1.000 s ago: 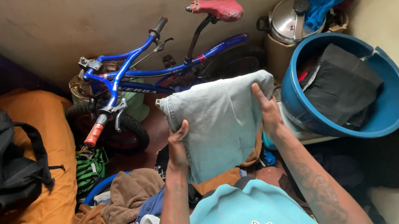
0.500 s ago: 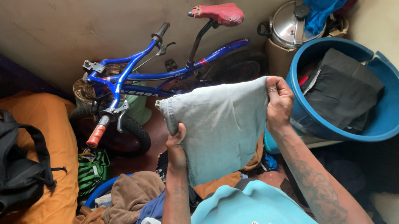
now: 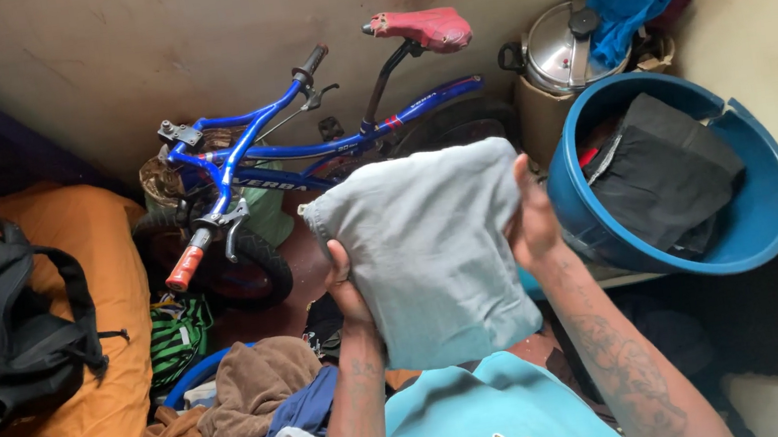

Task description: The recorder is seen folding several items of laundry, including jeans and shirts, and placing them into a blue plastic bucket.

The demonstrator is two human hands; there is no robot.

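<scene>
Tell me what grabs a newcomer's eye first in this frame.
Dead centre, the pale blue folded jeans are held up by both hands, the left hand at their left edge and the right hand at their right edge. Behind them a blue bicycle with a red saddle leans along the wall, and at right a big blue tub holds a dark garment.

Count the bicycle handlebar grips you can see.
2. An orange grip sits at the near end of the handlebar, low left of the blue bike; a black grip sits at the far end, near the wall.
</scene>
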